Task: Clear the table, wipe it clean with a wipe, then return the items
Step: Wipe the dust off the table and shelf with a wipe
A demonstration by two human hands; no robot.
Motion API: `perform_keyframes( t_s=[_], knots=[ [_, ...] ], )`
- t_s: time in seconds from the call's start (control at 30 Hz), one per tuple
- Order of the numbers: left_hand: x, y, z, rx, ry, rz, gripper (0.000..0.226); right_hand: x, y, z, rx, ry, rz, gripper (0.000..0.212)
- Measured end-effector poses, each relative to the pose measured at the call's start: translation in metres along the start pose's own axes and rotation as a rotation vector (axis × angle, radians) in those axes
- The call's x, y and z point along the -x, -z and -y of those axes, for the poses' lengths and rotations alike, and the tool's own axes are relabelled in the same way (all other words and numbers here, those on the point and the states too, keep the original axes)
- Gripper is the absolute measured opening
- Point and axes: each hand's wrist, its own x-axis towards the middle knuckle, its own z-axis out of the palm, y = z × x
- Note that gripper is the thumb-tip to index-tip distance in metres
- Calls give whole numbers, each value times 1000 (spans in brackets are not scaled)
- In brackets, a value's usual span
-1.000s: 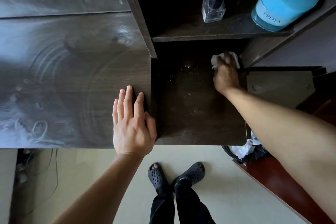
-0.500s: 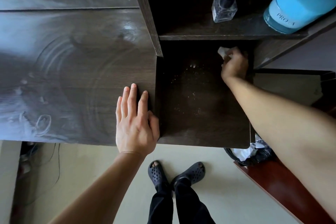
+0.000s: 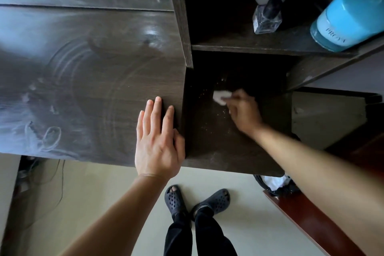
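"Table [image 3: 93,81] first: what is being changed on it?"

"Its lower section [image 3: 218,151], at three o'clock of the main top, is being wiped. A second ago the wipe was being worked in that section's far corner, at one o'clock; now it is being drawn back toward the middle by the right hand [image 3: 243,112]."

"What is being signalled for the task by that?"

"Wiping is being carried on, it is judged: the corner is being left behind and the speckled middle is being taken next. The blue container [image 3: 349,21] and the glass bottle [image 3: 267,16] are being kept on the upper shelf [image 3: 249,49], at one o'clock of the view, so the return of items is not yet being started."

"And the left hand [image 3: 158,139]?"

"It is being kept flat, as before, on the main top at the step's edge, at eight o'clock of the right hand. Its fingers are being held straight, and nothing is being gripped."

"Where is the wipe [image 3: 221,96] being carried relative to the grip?"

"It is being pinched under the right hand's curled fingertips, though motion blur is softening the detail. It is being pressed to the wood and is showing at ten o'clock of the knuckles. Pale specks [image 3: 202,94] are being left just beside it, at nine o'clock."
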Motion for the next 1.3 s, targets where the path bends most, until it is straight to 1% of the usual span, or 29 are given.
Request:
perform_keyframes(
  t_s=[0.07,0.1,0.13,0.17,0.23,0.27,0.3,0.33,0.43,0.47,0.5,0.53,0.57,0.67,0.7,0.73,0.83,0.87,0.9,0.93,1.03,1.07,1.1,1.17,1.23,1.3],
  knots=[
    [-1,1,-1,-4,2,5,52,40,3,-2,42,76,116,25],
    [-2,1,-1,-4,2,9,52,39,7,-8,42,89,125,25],
    [-2,1,-1,-4,3,9,52,27,12,-13,54,51,105,24],
    [-2,1,-1,-5,3,6,52,6,17,-18,65,-24,29,23],
    [-1,0,-2,-6,4,4,52,-44,26,-27,94,-238,-148,26],
    [0,0,-2,-5,5,2,51,-65,28,-26,85,-329,-204,30],
    [-1,0,-2,-6,6,-2,51,-79,24,-20,94,-357,-219,34],
    [-1,-1,-2,-7,6,-4,51,-84,16,-7,125,-314,-178,37],
    [-1,-1,-1,-2,4,-11,51,-56,-13,26,188,-2,97,41],
    [-1,-1,-1,-1,3,-15,51,-43,-14,27,209,73,142,40],
    [-1,-1,-1,-1,3,-17,51,-35,-11,21,237,147,141,39],
    [-1,-1,-1,1,3,-16,51,-34,-3,13,255,155,126,39],
    [-1,-1,-1,5,4,-18,51,-39,6,2,256,116,85,38],
    [-1,-3,0,11,-2,-25,50,-67,23,-28,174,-221,-136,31],
    [-1,-3,0,13,-3,-28,49,-71,20,-27,159,-276,-167,30],
    [-1,-4,1,14,-3,-34,49,-68,14,-17,144,-261,-133,28],
    [0,-3,1,15,-9,-30,49,-14,-10,9,152,35,167,27],
    [0,-3,1,16,-8,-28,50,9,-10,7,144,86,199,29],
    [0,-2,1,15,-9,-28,50,26,-3,-1,143,82,177,31],
    [0,-2,0,13,-11,-27,50,38,7,-12,154,33,110,32],
    [-1,-2,0,11,-11,-40,49,46,42,-42,208,-220,-155,33],
    [-1,-3,0,11,-14,-40,49,48,44,-43,251,-293,-188,36],
    [0,-3,0,11,-14,-37,49,53,40,-34,297,-330,-183,40],
    [1,-3,0,13,-12,-33,49,73,13,-4,319,-292,-82,49],
    [1,-3,1,13,-16,-28,49,106,-22,25,302,-122,49,53],
    [0,-3,1,10,-17,-33,50,138,-40,33,234,16,152,54]
  ],
)
